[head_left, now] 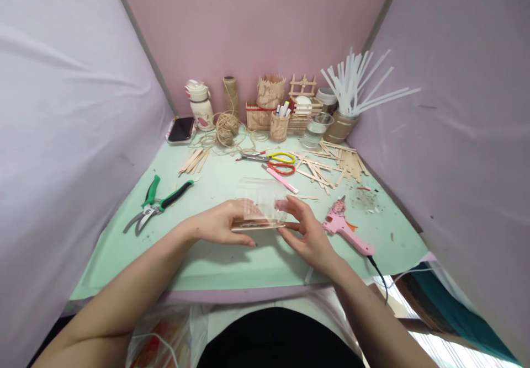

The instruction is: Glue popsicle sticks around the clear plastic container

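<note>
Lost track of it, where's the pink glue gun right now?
In the head view, the pink glue gun lies on the green mat, just right of the right hand holding the clear plastic box.

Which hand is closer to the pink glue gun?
Right. The right hand is just beside the pink glue gun, not touching it. The left hand is farther off, on the other side of the clear cup both hands hold.

Green-handled pruning shears lie left on the mint table; a pink glue gun lies right. Scissors, craft sticks, twine and a phone sit behind.
</note>
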The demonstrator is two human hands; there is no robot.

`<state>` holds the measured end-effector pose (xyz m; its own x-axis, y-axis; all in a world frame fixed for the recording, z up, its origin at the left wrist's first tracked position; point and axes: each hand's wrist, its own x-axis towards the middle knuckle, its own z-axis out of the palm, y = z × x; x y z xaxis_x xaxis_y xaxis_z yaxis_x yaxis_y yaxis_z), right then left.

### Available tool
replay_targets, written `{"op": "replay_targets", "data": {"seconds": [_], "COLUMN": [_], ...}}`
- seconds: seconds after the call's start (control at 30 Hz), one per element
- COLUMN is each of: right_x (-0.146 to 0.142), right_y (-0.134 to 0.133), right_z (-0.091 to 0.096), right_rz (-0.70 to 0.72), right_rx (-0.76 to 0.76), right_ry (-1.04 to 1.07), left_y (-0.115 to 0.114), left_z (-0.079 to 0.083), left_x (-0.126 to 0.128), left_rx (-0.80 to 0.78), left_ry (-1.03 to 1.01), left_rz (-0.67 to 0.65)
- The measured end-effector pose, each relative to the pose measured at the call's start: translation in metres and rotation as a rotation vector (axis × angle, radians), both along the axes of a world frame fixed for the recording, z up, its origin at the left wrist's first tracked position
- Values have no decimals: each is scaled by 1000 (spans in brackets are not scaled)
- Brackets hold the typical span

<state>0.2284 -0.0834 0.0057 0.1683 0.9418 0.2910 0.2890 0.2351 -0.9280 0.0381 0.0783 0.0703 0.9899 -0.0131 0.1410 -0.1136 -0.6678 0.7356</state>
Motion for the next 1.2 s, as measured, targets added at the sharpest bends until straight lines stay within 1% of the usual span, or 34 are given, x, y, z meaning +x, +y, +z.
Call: {"op": "replay_targets", "data": {"seconds": [0.13, 0.3, 0.4, 0.5, 0.57, 0.63, 0.73, 0.9, 1.0, 1.1, 1.2], "right_x": [2, 2, 1, 1, 1, 1, 1, -2, -3, -1, 1], "right_y": [-1, -1, 0, 1, 2, 3, 4, 4, 3, 4, 4], "right_z": [5, 4, 4, 8, 11, 14, 16, 17, 19, 21, 23], "right_rz": [38, 21, 17, 17, 30, 31, 5, -10, -22, -21, -8], "right_rx": [-22, -33, -40, -45, -52, -59, -66, -84, -89, -104, -130], "right_ry": [7, 39, 44, 79, 104, 110, 106, 138, 140, 156, 193], "left_y": [1, 1, 2, 2, 2, 2, 1, 0, 0, 2, 5], "left_z": [-2, 0, 0, -1, -1, 0, 3, 5, 2, -4, -9], "left_x": [0, -1, -2, -1, 0, 0, 0, -1, -1, 0, 0], "left_rx": [-74, -82, -115, -190, -264, -344, -426, -455, -485, -549, -610], "left_ry": [2, 29, 56, 103, 142, 171, 195, 218, 222, 208, 197], "left_rz": [29, 19, 27, 102, 170, 207, 204, 190, 223, 264, 276]}}
